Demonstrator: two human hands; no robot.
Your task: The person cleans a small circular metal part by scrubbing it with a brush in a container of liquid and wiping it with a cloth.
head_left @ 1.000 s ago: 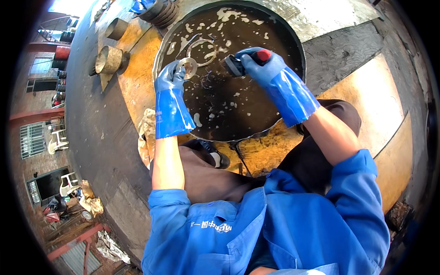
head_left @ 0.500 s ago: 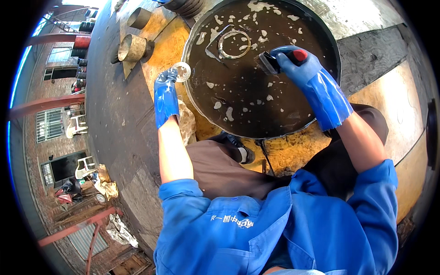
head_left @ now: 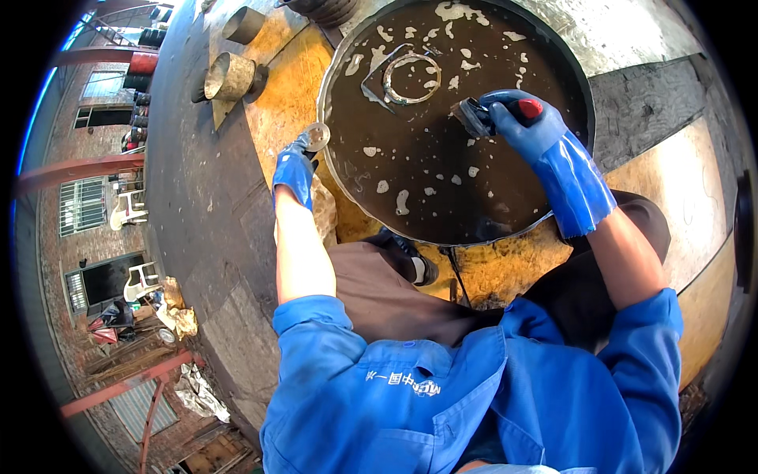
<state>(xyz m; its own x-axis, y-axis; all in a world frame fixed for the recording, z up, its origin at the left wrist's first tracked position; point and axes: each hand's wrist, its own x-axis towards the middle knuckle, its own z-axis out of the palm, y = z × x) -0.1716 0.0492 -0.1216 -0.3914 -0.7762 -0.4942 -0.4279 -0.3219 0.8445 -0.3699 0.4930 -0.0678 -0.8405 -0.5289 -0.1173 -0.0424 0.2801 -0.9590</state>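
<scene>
My left hand (head_left: 293, 172), in a blue rubber glove, is closed on the edge of a small pale round disc (head_left: 317, 137) beside the tub's left rim. Over the tub, my right hand (head_left: 527, 122), gloved the same way, grips a brush (head_left: 475, 117) with a dark head and a red-ended handle. The brush points left, toward the middle of the tub, apart from the disc. Dark liquid with patches of foam fills the wide round tub (head_left: 323, 101). A thin metal ring (head_left: 388, 85) and a bent, thin strip (head_left: 368, 88) lie in the liquid.
Two short metal cylinders (head_left: 229, 77) (head_left: 244, 25) stand on the floor at the upper left. Dark stacked containers (head_left: 320, 11) adjoin the tub's far side. A crumpled pale bag (head_left: 323, 209) lies below my left hand. White plastic chairs (head_left: 128, 210) stand by the brick wall.
My left hand has turned and lowered slightly, tilting the disc so its face shows differently. The right hand with the brush has shifted slightly right and nearer. The whole view has moved a little.
</scene>
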